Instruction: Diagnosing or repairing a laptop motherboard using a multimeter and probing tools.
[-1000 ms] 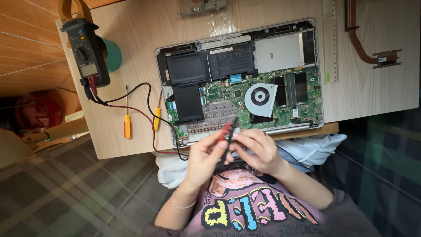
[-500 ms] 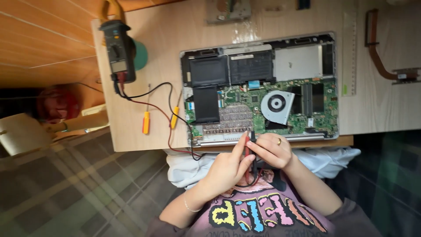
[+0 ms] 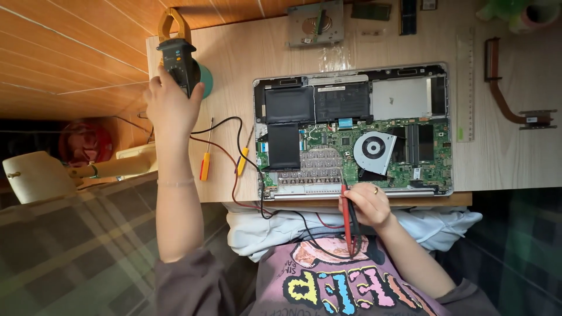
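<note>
An opened laptop lies on the wooden desk with its green circuit board, black battery packs and round fan exposed. My left hand reaches out to the far left and grips a black clamp meter with an orange jaw. My right hand sits at the laptop's near edge, holding the red and black test probes together. Red and black leads run from the meter across the desk to the probes.
Two yellow-handled screwdrivers lie left of the laptop. A copper heat pipe and a clear ruler lie to the right. A spare fan module and memory sticks sit at the far edge. A teal round object is behind the meter.
My left hand left the probes and reached out left to the clamp meter. My right hand now holds both probes alone at the laptop's near edge.
</note>
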